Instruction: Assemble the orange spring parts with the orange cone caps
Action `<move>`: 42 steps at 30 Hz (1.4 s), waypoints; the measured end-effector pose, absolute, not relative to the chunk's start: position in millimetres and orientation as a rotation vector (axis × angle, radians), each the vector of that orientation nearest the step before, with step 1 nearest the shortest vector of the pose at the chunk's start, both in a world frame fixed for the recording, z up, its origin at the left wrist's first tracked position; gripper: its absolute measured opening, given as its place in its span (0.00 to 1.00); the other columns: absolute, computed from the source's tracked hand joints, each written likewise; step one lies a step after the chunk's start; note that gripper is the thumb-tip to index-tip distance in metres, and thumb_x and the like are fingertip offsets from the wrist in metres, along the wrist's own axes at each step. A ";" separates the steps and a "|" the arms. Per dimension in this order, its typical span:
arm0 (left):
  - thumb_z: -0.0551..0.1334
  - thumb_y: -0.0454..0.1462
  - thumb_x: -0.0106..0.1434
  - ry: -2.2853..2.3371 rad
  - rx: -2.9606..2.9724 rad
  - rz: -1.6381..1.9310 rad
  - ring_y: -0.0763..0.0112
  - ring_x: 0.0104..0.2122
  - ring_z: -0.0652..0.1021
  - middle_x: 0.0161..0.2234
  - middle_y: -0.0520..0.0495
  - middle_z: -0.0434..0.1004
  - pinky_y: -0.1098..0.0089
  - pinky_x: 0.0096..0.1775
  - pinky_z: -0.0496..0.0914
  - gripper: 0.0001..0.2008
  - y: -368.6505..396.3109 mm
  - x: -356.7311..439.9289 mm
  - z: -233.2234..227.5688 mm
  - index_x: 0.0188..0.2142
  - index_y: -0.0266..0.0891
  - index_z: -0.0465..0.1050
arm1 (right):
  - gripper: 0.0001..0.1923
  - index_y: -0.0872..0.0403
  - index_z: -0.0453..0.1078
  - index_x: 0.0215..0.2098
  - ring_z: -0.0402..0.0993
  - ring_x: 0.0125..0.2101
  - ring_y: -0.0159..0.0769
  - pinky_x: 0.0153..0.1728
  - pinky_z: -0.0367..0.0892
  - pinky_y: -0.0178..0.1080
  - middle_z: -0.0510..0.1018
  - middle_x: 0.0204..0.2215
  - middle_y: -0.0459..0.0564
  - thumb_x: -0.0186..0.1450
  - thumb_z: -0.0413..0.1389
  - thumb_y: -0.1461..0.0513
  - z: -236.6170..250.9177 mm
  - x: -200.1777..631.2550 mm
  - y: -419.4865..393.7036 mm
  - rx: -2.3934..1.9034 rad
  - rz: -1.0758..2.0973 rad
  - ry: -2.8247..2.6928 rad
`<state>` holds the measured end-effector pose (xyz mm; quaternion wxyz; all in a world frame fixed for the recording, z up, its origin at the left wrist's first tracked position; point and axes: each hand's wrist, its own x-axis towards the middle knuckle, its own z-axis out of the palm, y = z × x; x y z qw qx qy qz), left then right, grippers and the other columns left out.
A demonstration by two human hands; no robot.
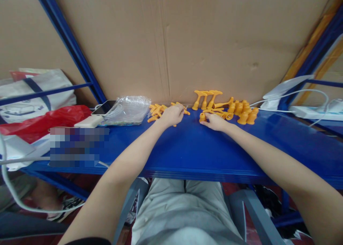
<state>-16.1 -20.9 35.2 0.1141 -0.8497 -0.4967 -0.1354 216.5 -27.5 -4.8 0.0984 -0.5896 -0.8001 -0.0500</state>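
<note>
My left hand (173, 115) is at a pile of small yellow plastic pieces (157, 111), its fingers drawn together and pointing down. What they pinch, if anything, is hidden behind the hand. To the right, my right hand (216, 122) has thumb and fingers closed around a short yellow hollow plastic piece (203, 117), upright on the blue tabletop with its open end up. Just behind that hand lie more yellow pieces (218, 111), some on their sides. Several yellow T-shaped pieces (205, 98) stand against the cardboard.
Upright yellow pieces (245, 112) cluster at the right. On the left are a clear plastic bag (128, 111), a phone (105, 108), a white box (89, 122) and a red bag (66, 118). A cardboard wall (171, 44) closes the back of the blue table (177, 152). White cables run at both sides.
</note>
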 end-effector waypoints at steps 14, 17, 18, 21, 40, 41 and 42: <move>0.53 0.36 0.73 -1.362 -2.617 -0.142 0.52 0.53 0.81 0.52 0.36 0.81 0.56 0.54 0.74 0.15 -22.7 -8.8 19.4 0.50 0.36 0.77 | 0.20 0.61 0.65 0.59 0.75 0.58 0.53 0.54 0.69 0.46 0.77 0.58 0.69 0.75 0.49 0.56 2.8 198.9 -44.8 -1.911 -0.197 -2.417; 0.53 0.36 0.73 -1.365 -2.597 -0.116 0.53 0.53 0.81 0.52 0.36 0.81 0.57 0.53 0.74 0.15 -24.1 -6.6 17.8 0.51 0.36 0.75 | 0.19 0.61 0.67 0.58 0.74 0.58 0.54 0.55 0.68 0.47 0.78 0.56 0.69 0.75 0.48 0.59 4.0 197.4 -48.3 -1.893 -0.320 -2.394; 0.52 0.36 0.73 -1.368 -2.593 -0.124 0.54 0.52 0.81 0.52 0.36 0.81 0.58 0.53 0.74 0.15 -24.1 -6.1 17.2 0.51 0.36 0.75 | 0.18 0.61 0.68 0.58 0.74 0.58 0.53 0.55 0.67 0.47 0.78 0.56 0.68 0.74 0.48 0.60 4.2 197.3 -49.2 -1.870 -0.372 -2.378; 0.50 0.36 0.74 -1.355 -2.596 -0.197 0.55 0.52 0.81 0.52 0.36 0.81 0.58 0.53 0.74 0.16 -22.8 -5.0 15.6 0.52 0.36 0.74 | 0.17 0.59 0.71 0.56 0.76 0.56 0.52 0.54 0.67 0.46 0.80 0.54 0.65 0.73 0.48 0.63 5.7 198.4 -50.8 -1.816 -0.488 -2.338; 0.52 0.33 0.72 -1.198 -2.713 -0.365 0.54 0.48 0.82 0.47 0.35 0.83 0.57 0.52 0.74 0.15 -12.1 -7.3 9.6 0.46 0.35 0.78 | 0.20 0.56 0.73 0.57 0.79 0.51 0.50 0.49 0.70 0.46 0.81 0.55 0.61 0.71 0.48 0.65 18.5 203.7 -54.9 -1.851 -0.494 -2.289; 0.52 0.33 0.72 -1.203 -2.713 -0.363 0.54 0.48 0.82 0.47 0.34 0.83 0.57 0.52 0.74 0.15 -12.1 -7.6 9.9 0.46 0.34 0.78 | 0.20 0.56 0.73 0.57 0.79 0.51 0.51 0.49 0.70 0.46 0.81 0.55 0.61 0.71 0.49 0.64 18.8 202.7 -55.7 -1.847 -0.498 -2.294; 0.52 0.33 0.72 -1.202 -2.715 -0.360 0.54 0.48 0.82 0.47 0.34 0.83 0.57 0.52 0.74 0.15 -12.0 -7.8 10.0 0.46 0.34 0.78 | 0.19 0.56 0.73 0.57 0.79 0.51 0.51 0.49 0.70 0.46 0.81 0.54 0.62 0.71 0.49 0.64 19.0 201.5 -56.4 -1.842 -0.501 -2.300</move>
